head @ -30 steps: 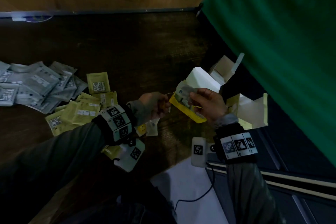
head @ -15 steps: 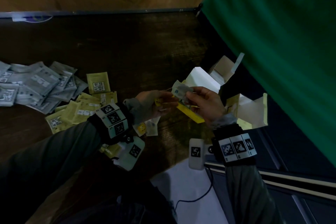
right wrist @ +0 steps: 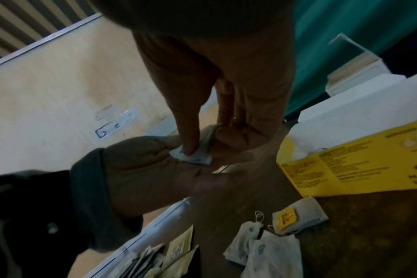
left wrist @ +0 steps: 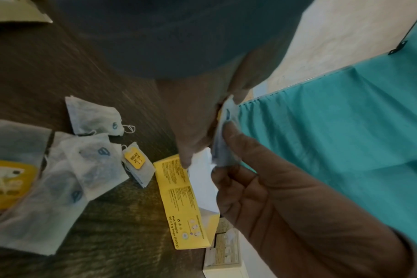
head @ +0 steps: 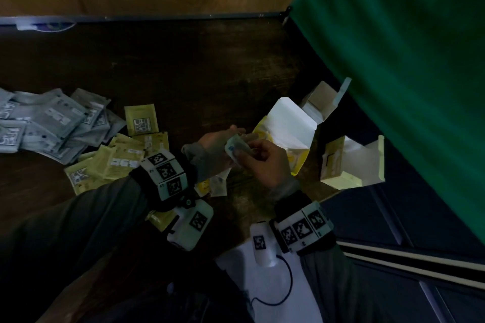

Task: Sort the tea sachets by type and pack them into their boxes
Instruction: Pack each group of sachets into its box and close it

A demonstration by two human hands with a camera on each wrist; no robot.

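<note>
Table: you work at a dark wood table, with a green cloth hanging on your right.
Grey pile: a heap of grey sachets lies far to your left on the table.
Yellow-green pile: a bunch of yellow-green sachets lies just right of the grey heap, near your left wrist.
Yellow box: the big yellow box lies open on the table, just past your hands, its white flap up.
Other boxes: a pale yellow box stands open to the right, and a small white box stands open behind the big one.
Left hand: your left hand is under the tea bag with the palm up. You touch the bag, but I cannot tell if your fingers curl round it.
Right hand: your right hand pinches the tea bag between thumb and fingers.
Tea bag: the small white tea bag is up in the air between your two hands, close to the big yellow box.
Loose tea bags: a few white tea bags lie on the table below your hands, one with a yellow tag.
</note>
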